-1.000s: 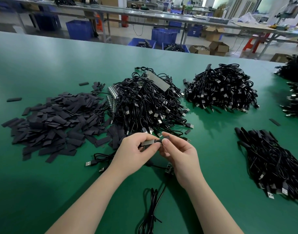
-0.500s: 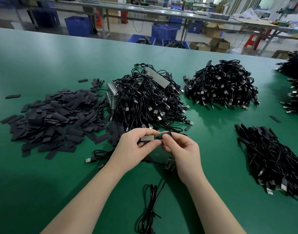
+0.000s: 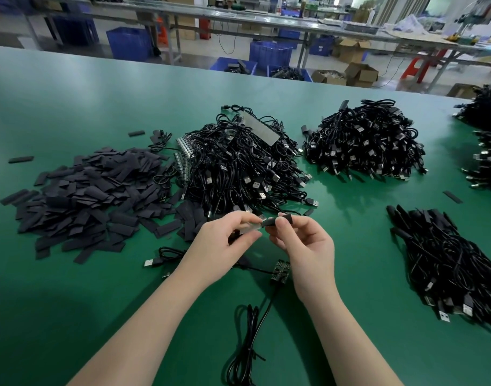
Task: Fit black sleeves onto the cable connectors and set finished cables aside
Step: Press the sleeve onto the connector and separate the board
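Observation:
My left hand (image 3: 224, 240) pinches a small grey connector board (image 3: 249, 227) between thumb and fingers. My right hand (image 3: 305, 243) pinches a black sleeve (image 3: 277, 220) whose open end meets the board's tip. The cable (image 3: 247, 338) of this piece hangs down and coils on the green table (image 3: 71, 302) between my forearms. A pile of flat black sleeves (image 3: 91, 196) lies to the left. A heap of unsleeved cables (image 3: 238, 168) sits just beyond my hands. To the right lies a pile of sleeved cables (image 3: 447, 263).
A second cable heap (image 3: 364, 143) sits at the back right, and more cables (image 3: 486, 157) lie at the right edge. A small circuit board (image 3: 280, 271) and a loose USB plug (image 3: 152, 262) lie near my wrists. Benches and blue crates (image 3: 269, 52) stand beyond the table.
The sleeve in my right hand has come up against the end of the connector board in my left hand; both hands stay together above the table.

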Demonstrator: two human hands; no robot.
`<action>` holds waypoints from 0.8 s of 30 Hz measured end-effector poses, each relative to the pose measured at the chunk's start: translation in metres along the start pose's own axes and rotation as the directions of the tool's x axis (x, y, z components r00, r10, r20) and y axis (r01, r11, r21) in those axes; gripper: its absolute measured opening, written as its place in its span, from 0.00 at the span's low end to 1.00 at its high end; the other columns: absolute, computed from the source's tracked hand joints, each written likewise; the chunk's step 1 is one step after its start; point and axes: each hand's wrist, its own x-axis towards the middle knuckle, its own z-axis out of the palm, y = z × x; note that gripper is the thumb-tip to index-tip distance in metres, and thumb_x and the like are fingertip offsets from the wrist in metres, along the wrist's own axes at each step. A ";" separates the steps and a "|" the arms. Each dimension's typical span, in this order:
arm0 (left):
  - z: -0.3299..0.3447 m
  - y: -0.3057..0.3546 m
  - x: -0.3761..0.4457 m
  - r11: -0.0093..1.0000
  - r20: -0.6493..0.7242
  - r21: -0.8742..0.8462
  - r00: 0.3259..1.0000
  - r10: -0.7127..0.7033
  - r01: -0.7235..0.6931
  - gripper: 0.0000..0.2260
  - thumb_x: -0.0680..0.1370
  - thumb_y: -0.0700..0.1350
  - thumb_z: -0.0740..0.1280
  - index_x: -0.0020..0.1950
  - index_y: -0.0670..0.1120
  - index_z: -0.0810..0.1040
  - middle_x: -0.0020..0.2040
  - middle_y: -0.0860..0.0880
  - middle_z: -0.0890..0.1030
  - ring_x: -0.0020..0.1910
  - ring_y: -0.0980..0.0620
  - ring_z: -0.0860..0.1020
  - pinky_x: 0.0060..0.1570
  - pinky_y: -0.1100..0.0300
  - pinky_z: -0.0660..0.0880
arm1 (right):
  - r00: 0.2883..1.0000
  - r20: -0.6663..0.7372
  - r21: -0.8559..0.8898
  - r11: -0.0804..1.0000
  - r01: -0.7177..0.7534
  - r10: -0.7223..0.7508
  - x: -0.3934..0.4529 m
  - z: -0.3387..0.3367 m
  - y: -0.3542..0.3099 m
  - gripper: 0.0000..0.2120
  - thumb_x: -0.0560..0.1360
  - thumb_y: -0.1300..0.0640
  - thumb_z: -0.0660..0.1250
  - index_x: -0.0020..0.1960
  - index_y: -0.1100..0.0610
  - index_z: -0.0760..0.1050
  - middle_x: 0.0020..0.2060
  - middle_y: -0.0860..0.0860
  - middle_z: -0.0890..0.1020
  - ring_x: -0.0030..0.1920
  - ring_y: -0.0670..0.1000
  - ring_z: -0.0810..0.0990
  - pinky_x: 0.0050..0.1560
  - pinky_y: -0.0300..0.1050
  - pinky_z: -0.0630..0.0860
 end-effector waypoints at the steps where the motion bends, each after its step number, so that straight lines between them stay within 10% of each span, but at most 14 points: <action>1: 0.000 0.000 0.000 1.000 -0.001 -0.001 1.000 -0.002 0.002 0.09 0.78 0.51 0.68 0.51 0.67 0.76 0.46 0.68 0.80 0.49 0.65 0.79 0.49 0.64 0.73 | 1.000 -0.004 -0.030 0.999 0.018 -0.019 0.001 0.000 0.001 0.03 0.73 0.56 0.74 0.41 0.49 0.84 0.42 0.53 0.87 0.44 0.52 0.86 0.46 0.41 0.81; 24: 0.000 0.003 -0.003 0.999 -0.032 -0.042 0.999 0.005 -0.007 0.11 0.76 0.48 0.72 0.53 0.64 0.79 0.48 0.65 0.83 0.51 0.66 0.80 0.56 0.71 0.73 | 0.995 0.027 -0.165 0.981 0.101 -0.098 0.000 -0.001 0.001 0.09 0.74 0.65 0.73 0.43 0.51 0.82 0.41 0.52 0.86 0.43 0.50 0.85 0.47 0.41 0.81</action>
